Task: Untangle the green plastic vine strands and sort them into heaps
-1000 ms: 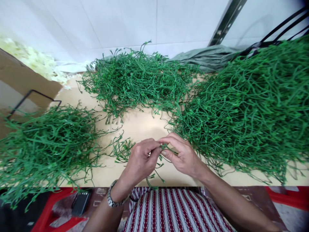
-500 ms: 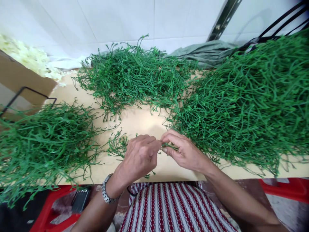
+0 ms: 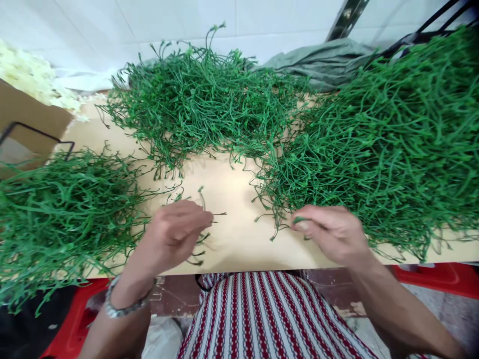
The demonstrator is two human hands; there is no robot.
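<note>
Gripping a small branched green sprig point(image 3: 198, 234) in closed fingers, the left hand point(image 3: 174, 234) hovers over the tan table point(image 3: 232, 239) beside the left stem pile point(image 3: 63, 209); the right hand point(image 3: 331, 232), well apart, pinches a stem point(image 3: 299, 220) at the right stem pile's point(image 3: 374, 149) edge.

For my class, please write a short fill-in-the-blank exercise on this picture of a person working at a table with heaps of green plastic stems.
1. The left hand holds a small sprig of ____ plastic stems.
2. The right hand is at the near edge of the largest pile, which lies on the ____ side of the table.
3. On the left wrist sits a metal ____.
4. The cloth on the person's lap has red and white ____.

Missing words: green; right; watch; stripes
</note>
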